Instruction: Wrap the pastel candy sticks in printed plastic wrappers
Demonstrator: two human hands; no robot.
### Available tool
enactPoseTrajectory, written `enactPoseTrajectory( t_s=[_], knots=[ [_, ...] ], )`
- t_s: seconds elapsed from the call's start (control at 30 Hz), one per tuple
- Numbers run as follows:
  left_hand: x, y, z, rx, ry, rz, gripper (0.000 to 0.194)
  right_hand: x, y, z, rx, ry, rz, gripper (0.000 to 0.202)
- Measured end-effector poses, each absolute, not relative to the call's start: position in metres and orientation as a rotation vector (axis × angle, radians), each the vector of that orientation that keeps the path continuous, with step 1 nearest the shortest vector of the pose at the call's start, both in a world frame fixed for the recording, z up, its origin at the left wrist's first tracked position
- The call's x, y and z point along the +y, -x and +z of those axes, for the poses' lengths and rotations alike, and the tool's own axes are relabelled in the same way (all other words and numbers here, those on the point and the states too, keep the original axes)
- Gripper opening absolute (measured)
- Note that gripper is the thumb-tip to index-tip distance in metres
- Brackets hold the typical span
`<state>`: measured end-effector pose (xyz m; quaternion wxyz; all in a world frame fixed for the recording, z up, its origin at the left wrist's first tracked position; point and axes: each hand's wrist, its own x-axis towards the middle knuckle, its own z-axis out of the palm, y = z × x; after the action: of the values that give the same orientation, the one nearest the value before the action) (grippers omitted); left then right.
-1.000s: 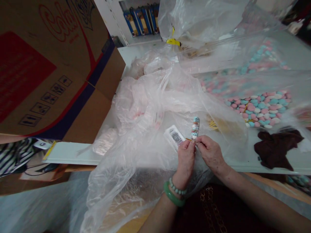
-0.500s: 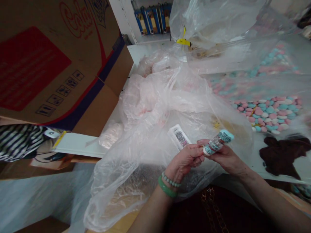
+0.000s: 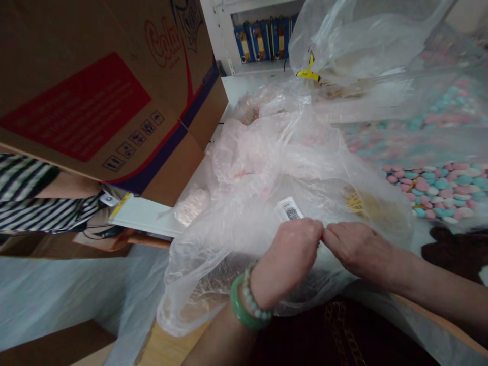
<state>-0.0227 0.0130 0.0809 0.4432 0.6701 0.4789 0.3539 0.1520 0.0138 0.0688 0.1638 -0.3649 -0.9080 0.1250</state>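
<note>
My left hand, with a green bangle and a beaded bracelet at its wrist, is closed at the middle of the view. Close against it is my right hand, also closed, its thumb and fingers pinched. What the two hands hold is hidden behind the fingers. Just above my left hand a white label with a printed code lies on the clear plastic bags. Yellow twist ties show through the plastic above my right hand.
A large cardboard box stands at the left, with a person's striped sleeve below it. Pink, blue and white candies lie in plastic at the right, above a dark brown cloth. Blue boxes stand on a shelf behind.
The small printed wrapped piece that was between my hands no longer shows. My hands have turned knuckles up and drawn together. The view has shifted, and more of the striped sleeve shows.
</note>
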Motion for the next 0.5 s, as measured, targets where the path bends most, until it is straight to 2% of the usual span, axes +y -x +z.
enactPoseTrajectory(
  t_s=[0.03, 0.1, 0.17, 0.23, 0.3, 0.4, 0.43, 0.5],
  knots=[
    [0.007, 0.014, 0.080, 1.317, -1.657, 1.001, 0.014, 0.022, -0.147, 0.068, -2.419, 1.177, 0.443, 0.021],
    [0.001, -0.002, 0.072, 1.483, -1.558, 1.157, 0.012, 0.036, -0.135, 0.065, -1.975, 1.327, 0.851, 0.018],
    [0.001, -0.009, 0.059, 1.539, -1.353, 1.261, 0.009, 0.044, -0.122, 0.060, -1.563, 1.245, 1.403, 0.022],
    [0.006, -0.007, 0.046, 1.501, -1.025, 1.330, 0.020, 0.046, -0.113, 0.055, -1.328, 1.089, 1.734, 0.026],
    [0.011, 0.003, 0.036, 1.291, -0.680, 1.204, 0.041, 0.042, -0.113, 0.049, -1.380, 1.107, 1.632, 0.028],
    [0.011, 0.019, 0.028, 0.743, -0.434, 0.702, 0.072, 0.033, -0.126, 0.041, -1.766, 1.287, 1.040, 0.026],
    [0.009, 0.023, 0.026, 0.614, -0.434, 0.582, 0.076, 0.032, -0.131, 0.038, -1.836, 1.293, 0.969, 0.026],
    [0.006, 0.029, 0.025, 0.543, -0.526, 0.530, 0.072, 0.030, -0.140, 0.035, -1.926, 1.307, 0.934, 0.027]
  ],
)
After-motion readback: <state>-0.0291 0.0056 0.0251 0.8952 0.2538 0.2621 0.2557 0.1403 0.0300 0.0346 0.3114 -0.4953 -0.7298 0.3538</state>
